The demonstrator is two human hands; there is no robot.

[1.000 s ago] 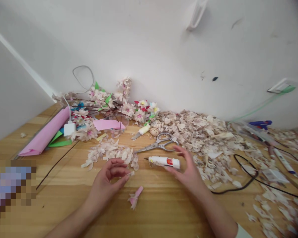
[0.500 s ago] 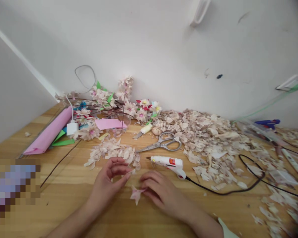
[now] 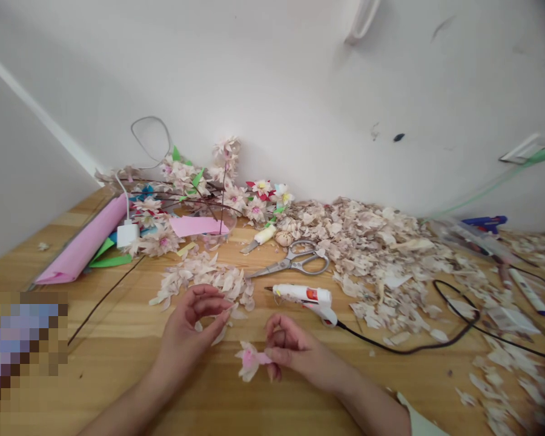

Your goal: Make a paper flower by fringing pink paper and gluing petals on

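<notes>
My right hand pinches a small handmade flower by its pink paper base. Pale petals spread from the flower's pink centre, which faces left. To the left and a little farther off, my left hand is closed in a pinch on a pale petal, only partly visible at the fingertips. Just beyond it lies a loose pile of petals. A white glue gun rests beyond my right hand, nozzle pointing left, and silver scissors lie behind it.
A big heap of dried petals covers the back right. Finished flowers on stems lie against the wall, near a yellow-handled knife. Rolled pink paper is at left. The glue gun's black cord runs right.
My right hand has turned, so the flower now shows its pink centre and base more fully. My left hand has shifted slightly left, still pinching.
</notes>
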